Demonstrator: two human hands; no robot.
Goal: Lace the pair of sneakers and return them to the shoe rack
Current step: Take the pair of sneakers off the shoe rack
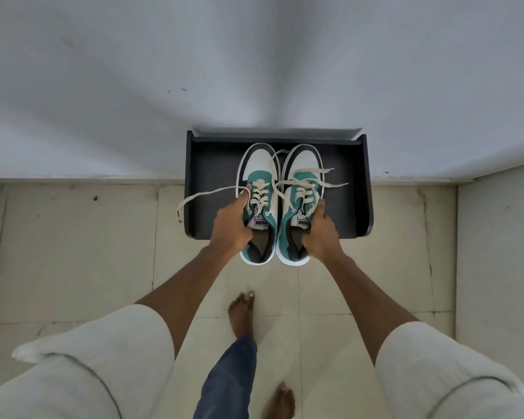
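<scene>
Rolled sleeves (103,367) frame the forearms; each sneaker is gripped at its collar, left sneaker (259,204) by left hand (230,228), right sneaker (301,204) by right hand (321,234), toes pointed away over the shoe rack (357,189), heels overhanging its near edge.

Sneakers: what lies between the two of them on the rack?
Head view: only a narrow dark gap between left sneaker and right sneaker, crossed by a loose lace above the rack.

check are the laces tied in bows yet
No, the laces trail loose from both sneakers, one hanging past the rack edge.
</scene>
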